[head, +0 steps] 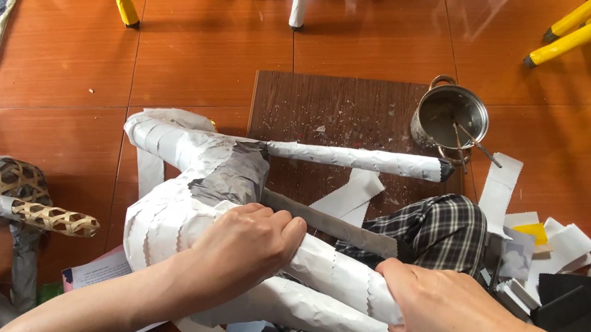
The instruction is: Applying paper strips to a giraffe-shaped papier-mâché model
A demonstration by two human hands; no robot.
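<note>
Mostly covered already, the paper-wrapped animal frame (190, 189) lies across the person's lap under both hands, its body and 3 visible legs coated in white and grey strips. I judge the covering well advanced: only a grey patch on the back, just beyond the left hand (244, 248), looks different from the white, and whether it is a fresh layer or an older one I cannot tell. The left hand is closed over the top of 1 leg near the body; the right hand (444, 317) is closed around the same leg's lower end, beside a dark tip. A second leg (359, 158) points away past both hands, fully wrapped to its black end.

Far to the left of the left hand sits a second frame (17, 202) with bare woven cane showing on its legs, so that one looks much less finished.

Beyond the hands lies a brown board (320, 107) flecked with scraps, and on its far right corner a metal pot (449, 117) with a stick in it. Right of the right hand lie cut paper strips (535, 233), plenty unused. A loose grey strip (333, 225) rests between the hands.
</note>
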